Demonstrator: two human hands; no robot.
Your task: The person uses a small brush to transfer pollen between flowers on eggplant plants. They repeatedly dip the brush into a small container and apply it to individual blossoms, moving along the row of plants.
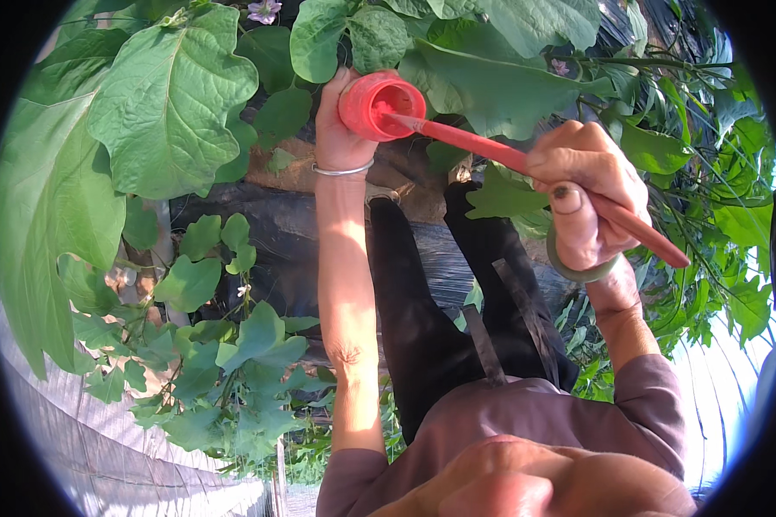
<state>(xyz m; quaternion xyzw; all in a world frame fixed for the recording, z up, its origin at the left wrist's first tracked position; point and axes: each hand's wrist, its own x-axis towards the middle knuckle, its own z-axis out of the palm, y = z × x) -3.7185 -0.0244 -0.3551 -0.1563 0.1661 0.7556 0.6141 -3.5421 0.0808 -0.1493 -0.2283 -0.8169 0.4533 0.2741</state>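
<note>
My left hand (pixel 341 132) holds a small red plastic jar (pixel 351 106) tilted with its open mouth towards the right. Red matter shows inside the jar. Between the thumb and fingers of my right hand (pixel 588 187) is a long red-handled paintbrush (pixel 485 146). The brush's ferrule end reaches into the jar's mouth; its bristles cannot be made out clearly. The handle's far end sticks out to the right past my hand. A metal bangle is on the left wrist and a green bangle on the right.
Large lobed leaves, like eggplant leaves (pixel 174 103), crowd both sides and the space above the jar. A pale purple flower (pixel 264 11) is at the top. Black plastic film (pixel 265 239) covers the ground around my legs. Stems and thin strings (pixel 711 152) run at the right.
</note>
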